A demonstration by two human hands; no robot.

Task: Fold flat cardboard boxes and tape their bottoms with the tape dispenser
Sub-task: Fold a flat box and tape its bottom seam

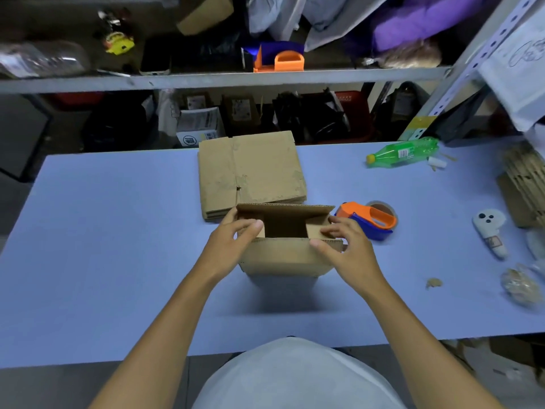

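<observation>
Blue table, shelving beyond. We see the left hand and right hand gripping an opened box mid-table, folding side flaps inward. Flat stack just behind; tape dispenser immediately right.

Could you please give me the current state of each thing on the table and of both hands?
cardboard box: opened up, side flaps folded in, long flaps open, untaped.
left hand: fingers curled over the left flap.
right hand: fingers on the right flap.
stack of flat boxes: folded flat.
tape dispenser: lying on the table, untouched.
green bottle: on its side, capped.
</observation>
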